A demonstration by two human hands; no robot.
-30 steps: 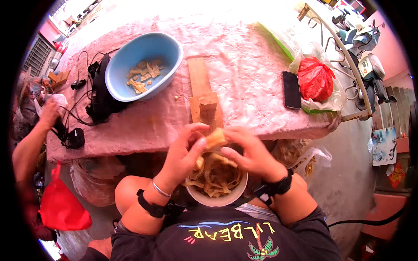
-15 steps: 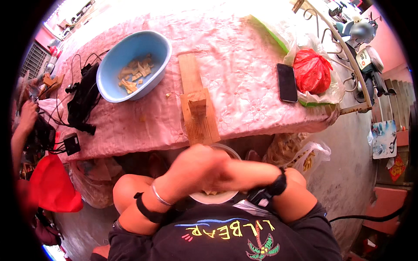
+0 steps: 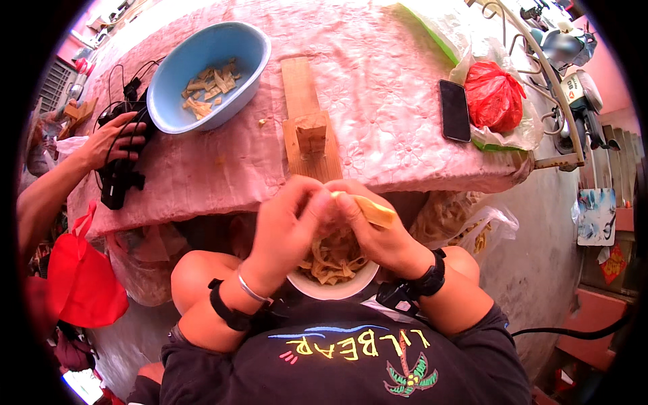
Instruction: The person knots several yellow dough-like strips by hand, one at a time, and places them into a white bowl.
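Observation:
My right hand (image 3: 371,226) is closed round a pale yellow, flattish strip of food (image 3: 375,212), its wider end poking out past the thumb. The fingers of my left hand (image 3: 293,212) are pinched at the strip's other end, against my right fingertips; just what lies between them is partly hidden. Below both hands, a white bowl (image 3: 329,291) sits between my legs. Curled, tan strips (image 3: 332,262) of the same look lie in it. Right beyond my hands, a wooden stand (image 3: 310,145) with an upright block rests on the table's near edge.
On the pink cloth-covered table (image 3: 223,179) stand a blue basin (image 3: 260,77) with cut pieces, a phone (image 3: 455,111) and a red plastic bag (image 3: 495,96). At left, another person's hand (image 3: 121,140) reaches onto black gear (image 3: 121,177). Filled plastic bags (image 3: 487,226) sit under the table.
My hands, crossed and blurred before, have drawn apart and moved up toward the table; the yellow strip now shows. The other person's hand has come over the black gear. The view has shifted slightly.

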